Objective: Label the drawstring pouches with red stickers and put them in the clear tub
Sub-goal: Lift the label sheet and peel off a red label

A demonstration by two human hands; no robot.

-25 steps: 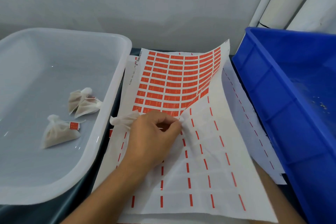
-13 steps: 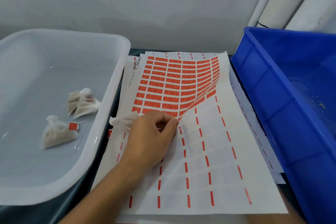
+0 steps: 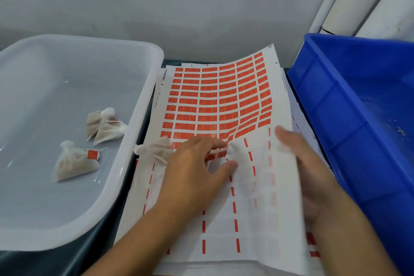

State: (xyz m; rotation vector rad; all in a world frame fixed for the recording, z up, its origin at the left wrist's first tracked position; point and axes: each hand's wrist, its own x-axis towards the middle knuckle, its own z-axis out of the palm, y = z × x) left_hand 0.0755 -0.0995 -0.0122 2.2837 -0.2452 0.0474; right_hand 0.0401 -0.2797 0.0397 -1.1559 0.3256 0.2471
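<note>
Three labelled pouches are lying in the clear tub, a fourth pouch waiting under the left hand, whose grip is pinching a red sticker on the sticker sheet. The right hand is blurring at the sheet's edge with straight fingers; the printing stays unreadable.

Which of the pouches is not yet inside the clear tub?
The pouch under the left hand, lying on the sticker sheet; the others lie in the clear tub.

Three pouches in tub, one outside
</note>
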